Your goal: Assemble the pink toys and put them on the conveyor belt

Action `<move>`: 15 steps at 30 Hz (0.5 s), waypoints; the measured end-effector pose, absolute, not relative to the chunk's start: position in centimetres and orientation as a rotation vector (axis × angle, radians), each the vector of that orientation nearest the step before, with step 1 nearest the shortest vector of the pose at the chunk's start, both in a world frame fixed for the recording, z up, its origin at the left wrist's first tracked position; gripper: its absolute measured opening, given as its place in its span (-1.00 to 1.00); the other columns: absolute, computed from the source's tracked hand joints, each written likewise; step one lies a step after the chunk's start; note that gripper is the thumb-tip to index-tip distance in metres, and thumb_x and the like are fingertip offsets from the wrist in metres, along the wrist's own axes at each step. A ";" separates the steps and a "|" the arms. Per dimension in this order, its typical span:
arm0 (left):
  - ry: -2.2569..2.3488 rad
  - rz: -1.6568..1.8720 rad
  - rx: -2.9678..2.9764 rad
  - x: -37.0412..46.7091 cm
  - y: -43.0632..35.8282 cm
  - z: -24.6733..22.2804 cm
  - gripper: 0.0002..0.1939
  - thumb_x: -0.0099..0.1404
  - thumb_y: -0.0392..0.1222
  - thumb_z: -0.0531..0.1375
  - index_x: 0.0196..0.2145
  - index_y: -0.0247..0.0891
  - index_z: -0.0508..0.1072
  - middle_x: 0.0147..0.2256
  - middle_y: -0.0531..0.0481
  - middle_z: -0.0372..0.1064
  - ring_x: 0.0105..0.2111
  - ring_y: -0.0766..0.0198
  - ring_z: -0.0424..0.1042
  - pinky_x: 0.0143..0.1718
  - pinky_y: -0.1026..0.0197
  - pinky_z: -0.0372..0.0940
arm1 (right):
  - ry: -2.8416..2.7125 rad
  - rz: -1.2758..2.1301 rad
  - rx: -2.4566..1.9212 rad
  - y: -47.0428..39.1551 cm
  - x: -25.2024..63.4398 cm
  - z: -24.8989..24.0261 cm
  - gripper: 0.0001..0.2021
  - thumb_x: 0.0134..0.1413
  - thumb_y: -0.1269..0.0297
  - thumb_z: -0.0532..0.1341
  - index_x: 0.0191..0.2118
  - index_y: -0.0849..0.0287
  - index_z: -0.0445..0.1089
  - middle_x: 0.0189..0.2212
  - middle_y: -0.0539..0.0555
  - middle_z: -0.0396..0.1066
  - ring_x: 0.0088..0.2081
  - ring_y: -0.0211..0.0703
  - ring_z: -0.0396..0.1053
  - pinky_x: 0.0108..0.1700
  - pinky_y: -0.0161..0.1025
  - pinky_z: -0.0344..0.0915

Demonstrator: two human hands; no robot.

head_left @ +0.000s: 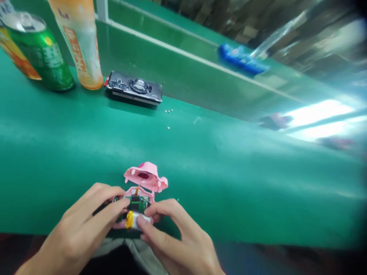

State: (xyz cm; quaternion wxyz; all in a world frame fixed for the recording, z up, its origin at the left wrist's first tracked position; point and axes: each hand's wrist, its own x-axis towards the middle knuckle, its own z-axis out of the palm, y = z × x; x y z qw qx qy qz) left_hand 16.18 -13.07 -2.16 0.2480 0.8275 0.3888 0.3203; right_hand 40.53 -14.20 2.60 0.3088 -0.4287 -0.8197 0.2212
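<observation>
Near the table's front edge lies an opened pink plastic housing [137, 190] with a green circuit board [145, 202] in it. A silver pouch battery [136, 220] with yellow tape at one end lies across the lower part of the board. My left hand [77, 221] grips the housing's left side, fingertips on the board's edge. Thumb and forefinger of my right hand [180, 233] are closed on the battery's right end. Just beyond is a separate pink shell [146, 175], its hollow side showing. A thin orange ribbon cable [137, 190] rises from the board's top.
Toward the back left of the green table [229, 183] stand a green drink can [43, 53], an orange-and-white bottle [82, 46] and a dark boxy device [134, 88]. Tiny pale bits [169, 111] lie in front of it. A blue packet [241, 59] sits farther back, blurred.
</observation>
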 end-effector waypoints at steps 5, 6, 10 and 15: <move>1.076 0.943 2.392 15.8 -14.2 -3.5 -0.61 0.45 -0.38 0.16 0.20 -0.30 0.43 0.16 -0.14 0.40 0.22 0.11 0.35 0.26 0.15 0.29 | -2.167 0.721 -1.289 -14.2 40.2 2.0 -0.83 0.36 0.45 0.20 -0.02 0.15 0.45 -0.22 0.08 0.48 -0.23 -0.28 0.47 -0.12 -0.40 0.50; 1.091 0.934 2.420 15.7 -14.4 -3.7 -0.59 0.45 -0.36 0.17 0.22 -0.30 0.42 0.18 -0.13 0.40 0.23 0.07 0.34 0.29 0.11 0.27 | -2.109 0.792 -1.354 -14.1 40.0 1.8 -0.87 0.36 0.40 0.21 -0.03 0.13 0.43 -0.24 0.05 0.48 -0.26 -0.28 0.48 -0.13 -0.41 0.50; 1.152 0.846 2.434 15.2 -15.0 -4.2 -0.54 0.48 -0.23 0.16 0.29 -0.23 0.38 0.23 -0.10 0.39 0.22 0.03 0.39 0.32 0.08 0.27 | -1.984 0.860 -1.420 -13.7 39.5 2.0 -0.90 0.41 0.31 0.17 -0.06 0.08 0.42 -0.24 0.03 0.52 -0.28 -0.27 0.51 -0.11 -0.39 0.52; 1.161 0.845 2.331 15.0 -14.9 -4.0 -0.55 0.48 -0.22 0.18 0.29 -0.09 0.39 0.18 -0.05 0.46 0.13 0.02 0.50 0.19 0.05 0.44 | -2.288 0.789 -1.389 -12.8 39.4 4.0 -0.77 0.41 0.47 0.12 -0.10 0.07 0.50 -0.16 0.05 0.55 -0.20 -0.23 0.52 -0.08 -0.36 0.51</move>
